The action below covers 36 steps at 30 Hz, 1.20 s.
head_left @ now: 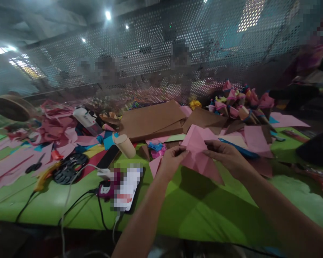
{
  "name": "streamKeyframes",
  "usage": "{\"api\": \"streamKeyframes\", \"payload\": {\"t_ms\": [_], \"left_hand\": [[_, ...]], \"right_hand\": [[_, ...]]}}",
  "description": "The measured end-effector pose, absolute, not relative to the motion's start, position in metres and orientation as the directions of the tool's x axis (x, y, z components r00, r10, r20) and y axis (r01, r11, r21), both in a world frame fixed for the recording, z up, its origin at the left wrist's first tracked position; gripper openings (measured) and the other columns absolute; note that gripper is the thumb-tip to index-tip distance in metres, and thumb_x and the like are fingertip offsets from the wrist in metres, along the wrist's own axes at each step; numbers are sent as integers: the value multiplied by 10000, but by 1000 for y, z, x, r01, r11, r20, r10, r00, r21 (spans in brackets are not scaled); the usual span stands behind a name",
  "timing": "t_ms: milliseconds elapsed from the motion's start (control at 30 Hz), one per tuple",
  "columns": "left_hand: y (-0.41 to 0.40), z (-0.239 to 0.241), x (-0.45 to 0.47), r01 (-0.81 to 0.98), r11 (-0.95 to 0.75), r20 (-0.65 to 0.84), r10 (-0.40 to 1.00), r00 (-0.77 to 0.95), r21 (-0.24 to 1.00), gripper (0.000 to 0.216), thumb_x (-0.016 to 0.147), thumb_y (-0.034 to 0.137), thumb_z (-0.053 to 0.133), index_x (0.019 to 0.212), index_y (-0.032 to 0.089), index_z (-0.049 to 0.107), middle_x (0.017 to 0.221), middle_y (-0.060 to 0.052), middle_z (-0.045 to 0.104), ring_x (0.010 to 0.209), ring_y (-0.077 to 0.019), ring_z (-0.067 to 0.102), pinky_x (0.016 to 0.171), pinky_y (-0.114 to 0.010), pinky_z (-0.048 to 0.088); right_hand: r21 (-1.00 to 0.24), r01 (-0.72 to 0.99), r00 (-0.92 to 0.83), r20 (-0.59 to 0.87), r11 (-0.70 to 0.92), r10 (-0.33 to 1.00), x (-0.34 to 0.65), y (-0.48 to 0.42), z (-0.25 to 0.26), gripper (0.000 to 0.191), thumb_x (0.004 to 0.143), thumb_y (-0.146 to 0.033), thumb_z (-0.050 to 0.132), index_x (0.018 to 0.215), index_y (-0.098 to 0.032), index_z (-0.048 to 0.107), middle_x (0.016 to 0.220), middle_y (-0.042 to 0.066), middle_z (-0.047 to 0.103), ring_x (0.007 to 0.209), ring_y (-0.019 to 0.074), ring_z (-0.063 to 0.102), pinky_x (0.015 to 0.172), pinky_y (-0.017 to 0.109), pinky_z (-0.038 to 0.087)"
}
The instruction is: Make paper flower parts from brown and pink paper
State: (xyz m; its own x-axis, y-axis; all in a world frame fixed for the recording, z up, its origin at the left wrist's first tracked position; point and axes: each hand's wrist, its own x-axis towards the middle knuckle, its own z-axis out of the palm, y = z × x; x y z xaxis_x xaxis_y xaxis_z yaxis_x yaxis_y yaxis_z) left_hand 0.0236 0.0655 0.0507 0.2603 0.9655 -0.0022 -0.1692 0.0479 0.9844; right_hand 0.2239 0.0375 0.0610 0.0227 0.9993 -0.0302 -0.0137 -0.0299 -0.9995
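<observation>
A pink sheet of paper (pixel 197 152), partly folded, lies tilted over the green table (pixel 199 211). My left hand (pixel 172 159) pinches its left edge with curled fingers. My right hand (pixel 226 154) grips its right side, fingers closed over the fold. Both forearms reach in from the bottom of the view.
Brown card sheets (pixel 150 120) lie behind the paper, with a row of small paper cones (pixel 239 104) at the back right. To the left are a tape roll (pixel 123 145), a phone on a cable (pixel 125 188), black scissors (pixel 34 165), a glue gun (pixel 47 175) and pink scraps (pixel 54 125). People sit behind a perforated screen (pixel 156 53).
</observation>
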Motion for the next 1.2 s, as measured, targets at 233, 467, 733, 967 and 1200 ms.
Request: {"api": "streamKeyframes", "payload": {"t_ms": [233, 467, 733, 967, 1200], "left_hand": [[64, 54, 22, -222, 136, -118, 989, 91, 966, 304, 672, 422, 840, 840, 187, 744, 865, -38, 737, 802, -168, 639, 760, -294, 476], [69, 57, 10, -309, 118, -88, 990, 110, 944, 491, 733, 641, 755, 957, 204, 742, 847, -38, 738, 777, -176, 672, 700, -281, 503], [75, 62, 2, -21, -14, 19, 954, 299, 1000, 223, 667, 361, 847, 772, 177, 779, 824, -56, 757, 805, -177, 649, 792, -294, 481], [75, 58, 2, 162, -10, -56, 916, 397, 987, 223, 672, 381, 834, 737, 175, 782, 768, -50, 744, 748, -185, 630, 718, -292, 460], [74, 61, 3, -151, 145, -105, 963, 248, 978, 391, 577, 480, 879, 742, 154, 739, 655, -8, 647, 621, -119, 569, 591, -254, 465]], "right_hand": [[-999, 46, 56, -21, -24, 998, 235, 44, 55, 565, 543, -641, 887, 944, -256, 785, 1027, 68, 770, 948, 250, 693, 823, 361, 578], [-982, 188, -60, 16, 27, 998, 244, 43, 58, 462, 604, -633, 864, 903, -282, 835, 1035, 74, 800, 1065, 310, 704, 895, 406, 579], [-900, 403, -163, 109, 167, 981, 250, 42, 52, 461, 715, -684, 756, 922, -281, 843, 976, 75, 810, 922, 305, 723, 766, 402, 560], [-797, 494, -53, 372, 348, 927, 248, 39, 62, 280, 827, -483, 729, 1001, -280, 812, 1044, 76, 799, 979, 291, 719, 823, 406, 561], [-486, 702, -34, 708, 521, 706, 247, 36, 70, 302, 891, -221, 632, 1153, -323, 742, 1310, 90, 703, 1240, 312, 626, 1061, 524, 462]]}}
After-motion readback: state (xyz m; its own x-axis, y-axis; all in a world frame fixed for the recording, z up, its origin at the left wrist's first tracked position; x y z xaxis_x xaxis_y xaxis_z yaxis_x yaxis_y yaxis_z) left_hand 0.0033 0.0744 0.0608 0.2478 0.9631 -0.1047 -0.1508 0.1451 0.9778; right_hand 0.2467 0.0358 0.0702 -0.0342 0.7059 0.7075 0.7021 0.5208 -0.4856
